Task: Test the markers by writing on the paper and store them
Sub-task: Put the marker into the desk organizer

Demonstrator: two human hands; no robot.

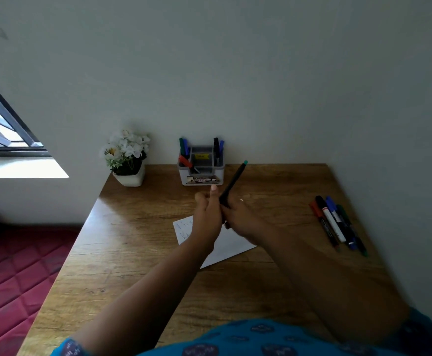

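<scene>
Both hands meet above the white paper [229,246] at the middle of the wooden desk [137,242]. A black marker with a teal end [232,182] slants up and away, its lower end hidden between the hands. My right hand [240,217] grips its lower part. My left hand [207,213] is curled against the same end, thumb raised; what it holds is hidden. The paper bears blue handwriting at its left. A white-and-grey organiser [201,165] by the wall holds several markers. Several more markers [338,223] lie at the desk's right.
A white pot of white flowers [127,156] stands at the desk's back left corner. The wall runs along the back and right of the desk. A window [1,129] and a red quilted mattress [12,273] lie to the left.
</scene>
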